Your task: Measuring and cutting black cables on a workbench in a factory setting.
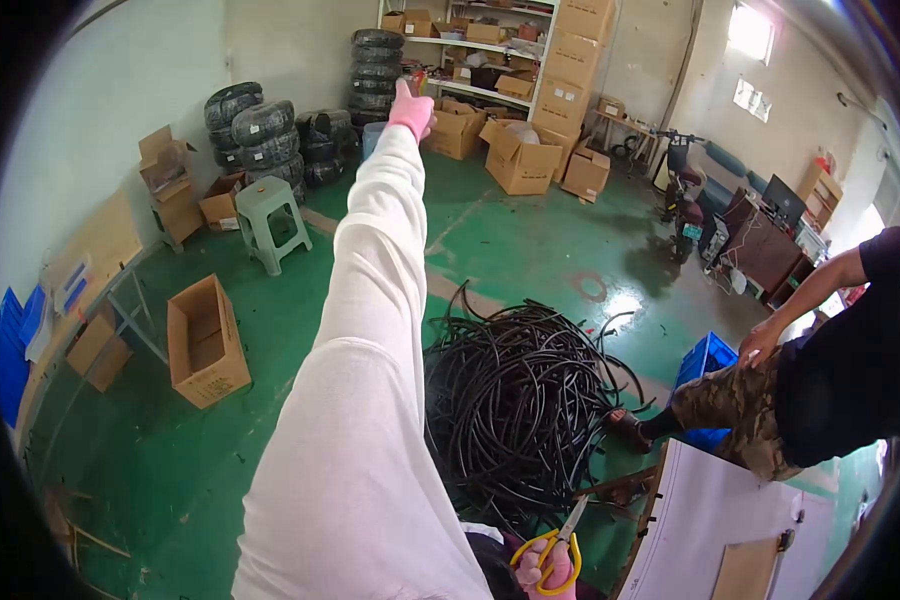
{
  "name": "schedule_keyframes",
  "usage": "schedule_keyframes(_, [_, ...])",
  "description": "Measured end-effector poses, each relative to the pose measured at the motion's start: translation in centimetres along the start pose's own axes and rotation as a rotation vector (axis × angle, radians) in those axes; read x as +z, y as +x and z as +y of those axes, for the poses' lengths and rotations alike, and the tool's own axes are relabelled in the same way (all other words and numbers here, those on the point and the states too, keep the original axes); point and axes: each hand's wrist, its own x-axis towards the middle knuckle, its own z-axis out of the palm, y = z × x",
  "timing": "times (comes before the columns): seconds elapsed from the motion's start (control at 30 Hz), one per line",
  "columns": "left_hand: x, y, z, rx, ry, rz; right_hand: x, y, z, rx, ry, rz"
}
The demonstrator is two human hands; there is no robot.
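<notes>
By the black hoses [520, 400], your right fingers [559, 566] grip light-looking, stiff scissors [574, 516] by the loops [577, 562]; left hand [411, 110] points, other fingers unclear.

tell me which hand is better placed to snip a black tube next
Right, most likely: the right hand holds the yellow-handled scissors, just below the pile of black tubes in view. The left hand is stretched far forward, one finger extended, with no tool visible in it.

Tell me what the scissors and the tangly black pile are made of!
Scissors: shiny, silvery blades look like metal; smooth yellow handles are probably plastic. Black pile: likely rubber or soft plastic, slightly glossy, since the strands bend in loops.
</notes>
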Motion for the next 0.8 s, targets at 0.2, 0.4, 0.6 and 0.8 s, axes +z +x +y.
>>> schedule_keyframes(0.2, [-1.3,0.8,2.2,-0.095,-0.078,0.01,1.1,-0.9,1.0,-0.917,-2.05,0.076])
schedule_keyframes(0.4, [-2.0,3.1,1.2,-0.101,-0.093,0.013,-0.1,0.2,1.8,-0.866,-1.953,0.136])
schedule_keyframes(0.6, [-2.6,5.2,1.5,-0.169,-0.094,-0.11,-0.6,0.5,0.6,-0.04,-0.459,-0.089])
schedule_keyframes(0.8, [-4.5,5.0,3.4,-0.129,-0.027,-0.086,-2.9,1.8,4.6,-0.886,-1.852,0.261])
